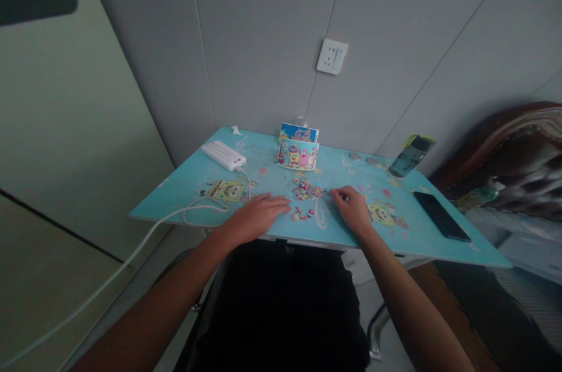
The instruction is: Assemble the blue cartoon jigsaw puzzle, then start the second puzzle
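Observation:
Tiny multicoloured pieces, too small to name for certain, lie in a loose pile (306,189) on the light blue cartoon-printed table (272,181). A smaller scatter of pieces (301,214) is nearer the front edge. My left hand (261,214) rests palm down left of them, fingers stretched out, fingertips beside the small scatter. Just right of the pile, my right hand (352,207) has its fingers curled and the thumb against the index finger. Whatever may be in that pinch cannot be made out. Behind the pile stands a cartoon picture card (297,155), with a second card (298,133) upright behind it.
At the left a white power bank (223,155) lies with a white cable (149,234) running off the table's front. A black phone (441,215) lies at the right, near a dark bottle (411,156). The grey wall (263,55) borders the back edge.

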A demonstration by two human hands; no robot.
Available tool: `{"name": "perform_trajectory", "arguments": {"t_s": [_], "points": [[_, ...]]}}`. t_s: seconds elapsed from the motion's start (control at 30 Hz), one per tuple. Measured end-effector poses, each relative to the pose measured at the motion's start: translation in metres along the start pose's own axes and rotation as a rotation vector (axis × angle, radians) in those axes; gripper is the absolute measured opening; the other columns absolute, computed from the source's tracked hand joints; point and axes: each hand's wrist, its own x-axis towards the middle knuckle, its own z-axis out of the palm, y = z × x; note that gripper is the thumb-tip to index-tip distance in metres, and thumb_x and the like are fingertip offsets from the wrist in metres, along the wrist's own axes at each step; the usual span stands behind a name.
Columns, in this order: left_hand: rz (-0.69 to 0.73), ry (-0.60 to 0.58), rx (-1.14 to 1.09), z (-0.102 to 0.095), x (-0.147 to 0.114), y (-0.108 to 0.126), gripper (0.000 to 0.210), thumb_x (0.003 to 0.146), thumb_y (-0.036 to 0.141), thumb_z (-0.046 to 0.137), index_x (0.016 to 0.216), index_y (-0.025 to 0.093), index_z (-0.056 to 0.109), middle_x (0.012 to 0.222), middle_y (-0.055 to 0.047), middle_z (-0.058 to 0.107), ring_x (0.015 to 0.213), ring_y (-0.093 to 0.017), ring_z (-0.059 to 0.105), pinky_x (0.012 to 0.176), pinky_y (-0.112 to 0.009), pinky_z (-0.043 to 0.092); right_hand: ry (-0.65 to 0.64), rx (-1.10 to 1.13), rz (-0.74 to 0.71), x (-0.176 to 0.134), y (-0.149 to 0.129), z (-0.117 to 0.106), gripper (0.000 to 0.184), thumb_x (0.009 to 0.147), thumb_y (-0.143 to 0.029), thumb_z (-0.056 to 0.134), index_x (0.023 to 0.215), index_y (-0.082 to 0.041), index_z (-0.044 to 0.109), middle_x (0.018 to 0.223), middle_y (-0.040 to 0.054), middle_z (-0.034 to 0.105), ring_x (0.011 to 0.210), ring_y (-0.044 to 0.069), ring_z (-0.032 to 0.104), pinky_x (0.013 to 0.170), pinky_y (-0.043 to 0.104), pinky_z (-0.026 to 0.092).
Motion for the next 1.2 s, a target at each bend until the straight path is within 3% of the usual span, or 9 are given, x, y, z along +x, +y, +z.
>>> {"name": "perform_trajectory", "arguments": {"t_s": [0.13, 0.27, 0.57, 0.73, 0.97, 1.2], "points": [[0.005, 0.004, 0.001, 0.004, 0.000, -0.004, 0.049, 0.096, 0.007, 0.041, 0.137, 0.027, 0.060, 0.149, -0.004, 0.056, 0.138, -0.017, 0.051, 0.119, -0.043, 0.031, 0.069, -0.080, 0.164, 0.030, 0.027, -0.015, 0.048, 0.091, -0.052, 0.052, 0.091, -0.012, 0.079, 0.081, 0.0105, 0.076, 0.071, 0.026, 0.069, 0.067, 0.035, 0.050], [0.006, -0.003, 0.006, 0.006, 0.000, -0.005, 0.048, 0.097, 0.008, 0.040, 0.137, 0.026, 0.060, 0.149, -0.004, 0.056, 0.138, -0.018, 0.051, 0.119, -0.044, 0.031, 0.066, -0.193, 0.275, 0.055, 0.052, -0.022, 0.045, 0.088, -0.048, 0.055, 0.090, -0.010, 0.080, 0.073, 0.0128, 0.075, 0.068, 0.028, 0.069, 0.065, 0.036, 0.049], [0.003, -0.006, -0.007, 0.006, -0.001, -0.007, 0.048, 0.097, 0.010, 0.039, 0.137, 0.027, 0.059, 0.150, -0.003, 0.055, 0.139, -0.016, 0.050, 0.120, -0.043, 0.030, 0.117, -0.408, 0.345, 0.044, 0.062, -0.017, 0.037, 0.087, -0.040, 0.055, 0.092, -0.013, 0.080, 0.088, 0.0197, 0.076, 0.090, 0.033, 0.069, 0.082, 0.042, 0.048], [0.010, -0.003, -0.004, 0.005, 0.000, -0.007, 0.051, 0.095, 0.007, 0.041, 0.138, 0.028, 0.058, 0.150, -0.002, 0.055, 0.139, -0.016, 0.050, 0.119, -0.043, 0.030, 0.113, -0.348, 0.175, 0.045, 0.049, -0.012, 0.039, 0.092, -0.037, 0.050, 0.100, -0.010, 0.077, 0.096, 0.0215, 0.074, 0.093, 0.032, 0.067, 0.088, 0.044, 0.046], [0.016, 0.003, 0.005, 0.007, 0.000, -0.008, 0.052, 0.094, 0.007, 0.042, 0.138, 0.028, 0.058, 0.150, -0.002, 0.055, 0.139, -0.017, 0.050, 0.119, -0.044, 0.031, -0.172, -0.084, -0.255, 0.036, 0.015, 0.007, 0.028, 0.095, -0.044, 0.060, 0.104, -0.023, 0.077, 0.096, 0.0068, 0.073, 0.092, 0.022, 0.065, 0.089, 0.036, 0.049], [0.017, 0.009, 0.014, 0.008, 0.001, -0.008, 0.050, 0.095, 0.008, 0.042, 0.138, 0.028, 0.058, 0.150, -0.002, 0.055, 0.138, -0.019, 0.051, 0.118, -0.046, 0.034, -0.278, -0.018, -0.369, 0.032, 0.010, 0.007, 0.026, 0.093, -0.047, 0.066, 0.103, -0.026, 0.078, 0.097, 0.0065, 0.071, 0.092, 0.022, 0.063, 0.087, 0.038, 0.049]]}}
